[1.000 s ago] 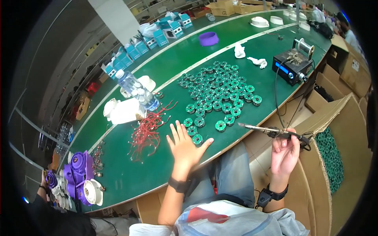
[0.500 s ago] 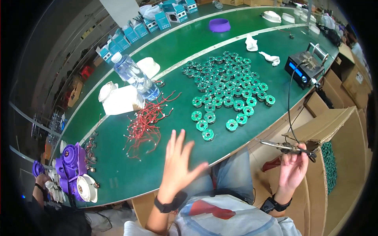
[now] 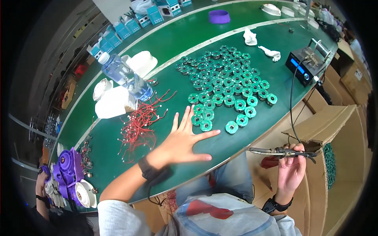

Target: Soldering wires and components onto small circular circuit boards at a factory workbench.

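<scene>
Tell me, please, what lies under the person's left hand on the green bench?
The left hand lies flat, fingers spread, on the bare green mat. Its fingertips stop just short of the green coils; red wires lie beside it. Whatever is under the palm is covered.

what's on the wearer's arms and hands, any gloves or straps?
No gloves: both hands bare, left hand and right hand. Each wrist carries a black band; a dark cord trails from the left one. Short pale grey sleeve on the left arm.

Green coils [image 3: 226, 88], red wires [image 3: 139, 124], dark green table [image 3: 244, 35], purple bowl [image 3: 219, 16].
</scene>
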Motion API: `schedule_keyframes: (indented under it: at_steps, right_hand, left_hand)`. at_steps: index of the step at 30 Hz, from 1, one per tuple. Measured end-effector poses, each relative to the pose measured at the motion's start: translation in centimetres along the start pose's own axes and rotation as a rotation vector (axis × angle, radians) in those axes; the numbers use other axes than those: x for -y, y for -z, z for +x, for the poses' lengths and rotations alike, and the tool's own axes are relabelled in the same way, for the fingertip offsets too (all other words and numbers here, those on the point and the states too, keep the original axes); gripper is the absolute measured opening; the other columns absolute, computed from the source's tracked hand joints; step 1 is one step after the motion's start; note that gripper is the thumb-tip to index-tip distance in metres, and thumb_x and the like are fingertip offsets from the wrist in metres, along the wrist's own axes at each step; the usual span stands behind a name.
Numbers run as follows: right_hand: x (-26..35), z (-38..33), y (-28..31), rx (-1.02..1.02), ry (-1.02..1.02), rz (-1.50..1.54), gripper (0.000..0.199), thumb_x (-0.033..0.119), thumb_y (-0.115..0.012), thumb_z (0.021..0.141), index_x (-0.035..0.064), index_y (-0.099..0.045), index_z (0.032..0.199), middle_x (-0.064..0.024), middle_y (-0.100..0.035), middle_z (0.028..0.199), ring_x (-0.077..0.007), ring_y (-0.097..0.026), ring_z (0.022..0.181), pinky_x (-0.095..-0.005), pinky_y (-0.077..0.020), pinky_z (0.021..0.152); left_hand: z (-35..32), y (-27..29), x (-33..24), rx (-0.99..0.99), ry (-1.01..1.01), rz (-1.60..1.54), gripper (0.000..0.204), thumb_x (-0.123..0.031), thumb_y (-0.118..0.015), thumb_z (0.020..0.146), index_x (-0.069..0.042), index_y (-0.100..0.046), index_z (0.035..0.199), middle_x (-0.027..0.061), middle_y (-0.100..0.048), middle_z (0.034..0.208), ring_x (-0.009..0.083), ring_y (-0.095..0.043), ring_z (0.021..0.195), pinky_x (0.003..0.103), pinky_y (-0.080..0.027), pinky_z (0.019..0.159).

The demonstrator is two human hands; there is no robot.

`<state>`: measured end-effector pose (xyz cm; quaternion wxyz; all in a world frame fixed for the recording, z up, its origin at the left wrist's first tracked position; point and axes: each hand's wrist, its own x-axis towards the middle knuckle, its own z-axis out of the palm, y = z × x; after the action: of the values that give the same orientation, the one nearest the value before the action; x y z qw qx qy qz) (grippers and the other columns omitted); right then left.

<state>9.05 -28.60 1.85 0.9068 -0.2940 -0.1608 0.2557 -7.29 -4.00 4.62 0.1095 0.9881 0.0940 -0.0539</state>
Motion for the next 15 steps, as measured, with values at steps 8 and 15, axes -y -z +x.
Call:
schedule_keyframes:
  at_steps: [8, 15]
  right_hand:
    - [-0.2, -0.1, -0.3, -0.038, 0.000, -0.052, 0.018, 0.017, -0.044, 0.083, 0.0014, -0.045, 0.091, -0.0015, -0.038, 0.073, -0.0074, -0.034, 0.061, -0.0205, -0.0300, 0.052]
    - [-0.4, -1.6, -1.8, -0.072, 0.019, -0.058, 0.017, 0.016, -0.044, 0.083, 0.0013, -0.045, 0.092, -0.0021, -0.042, 0.076, -0.0064, -0.037, 0.059, -0.0208, -0.0329, 0.050]
  left_hand:
    - [2.6, 0.3, 2.0, -0.035, -0.013, 0.044, 0.065, -0.062, -0.049, 0.068, -0.036, -0.033, 0.125, 0.0352, -0.002, 0.130, 0.0425, 0.008, 0.124, 0.056, -0.001, 0.096]
    - [3.5, -0.5, 3.1, -0.139, -0.020, 0.031, 0.069, -0.069, -0.044, 0.065, -0.038, -0.031, 0.125, 0.0380, -0.004, 0.128, 0.0453, 0.005, 0.123, 0.058, -0.003, 0.095]
